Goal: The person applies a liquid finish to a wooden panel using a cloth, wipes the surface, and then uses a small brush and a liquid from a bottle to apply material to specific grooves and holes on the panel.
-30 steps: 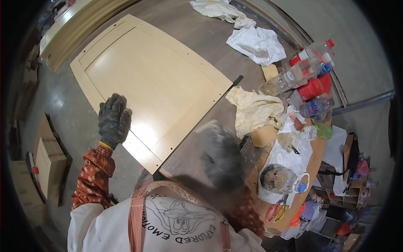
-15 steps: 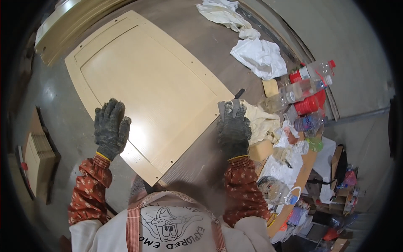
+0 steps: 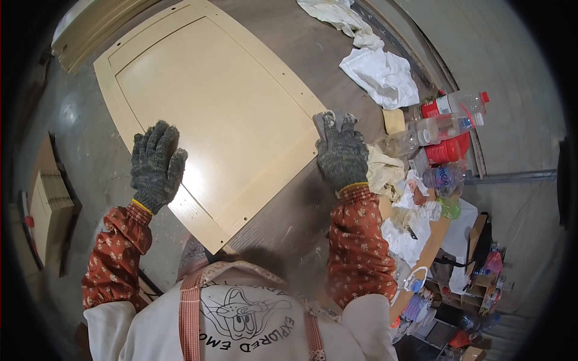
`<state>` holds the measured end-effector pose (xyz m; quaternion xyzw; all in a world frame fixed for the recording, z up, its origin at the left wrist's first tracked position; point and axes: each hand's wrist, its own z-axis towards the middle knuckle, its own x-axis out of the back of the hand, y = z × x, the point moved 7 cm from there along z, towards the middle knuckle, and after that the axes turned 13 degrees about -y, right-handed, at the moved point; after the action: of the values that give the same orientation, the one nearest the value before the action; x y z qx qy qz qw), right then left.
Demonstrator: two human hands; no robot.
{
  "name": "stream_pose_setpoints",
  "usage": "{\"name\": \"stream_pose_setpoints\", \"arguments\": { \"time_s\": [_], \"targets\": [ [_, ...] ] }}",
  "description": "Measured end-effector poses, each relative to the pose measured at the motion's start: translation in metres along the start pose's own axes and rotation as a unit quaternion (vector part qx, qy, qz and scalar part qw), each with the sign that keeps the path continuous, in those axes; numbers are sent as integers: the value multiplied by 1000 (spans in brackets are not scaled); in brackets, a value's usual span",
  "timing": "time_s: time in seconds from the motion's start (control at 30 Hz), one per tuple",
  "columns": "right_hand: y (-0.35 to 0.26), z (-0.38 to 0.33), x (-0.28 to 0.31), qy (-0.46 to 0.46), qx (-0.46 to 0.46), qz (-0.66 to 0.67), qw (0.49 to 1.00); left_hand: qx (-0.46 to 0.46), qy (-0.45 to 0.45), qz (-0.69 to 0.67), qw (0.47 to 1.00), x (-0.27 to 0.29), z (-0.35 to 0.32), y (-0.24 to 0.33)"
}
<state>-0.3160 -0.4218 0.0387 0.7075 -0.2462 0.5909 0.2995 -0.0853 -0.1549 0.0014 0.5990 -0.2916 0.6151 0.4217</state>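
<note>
On bench: pale cream recessed-panel door (image 3: 211, 114)

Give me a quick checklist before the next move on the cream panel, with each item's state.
1. Left hand flat on the cream panel near its left edge: ok.
2. Right hand at the panel's right edge, fingers over a small grey pad: ok.
3. Both hands gloved: ok.
4. Panel lying flat on the dark worktable: ok.
5. Rags and bottles off the panel: ok.
6. Grip firm on the pad: cannot tell.
</note>
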Motion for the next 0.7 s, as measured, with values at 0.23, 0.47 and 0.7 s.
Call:
{"name": "stream_pose_setpoints", "arguments": {
  "time_s": [0.23, 0.47, 0.7],
  "targets": [
    [40, -51, -55, -38, -83, -35, 995, -14, 23, -13, 1000, 3, -4, 0],
    [20, -46, -70, -82, -234, 173, 953, -11, 28, -11, 999, 4, -7, -3],
    [17, -47, -62, 96, -98, 114, 984, 3, 8, 3, 1000, 1, -2, -2]
  ]
}}
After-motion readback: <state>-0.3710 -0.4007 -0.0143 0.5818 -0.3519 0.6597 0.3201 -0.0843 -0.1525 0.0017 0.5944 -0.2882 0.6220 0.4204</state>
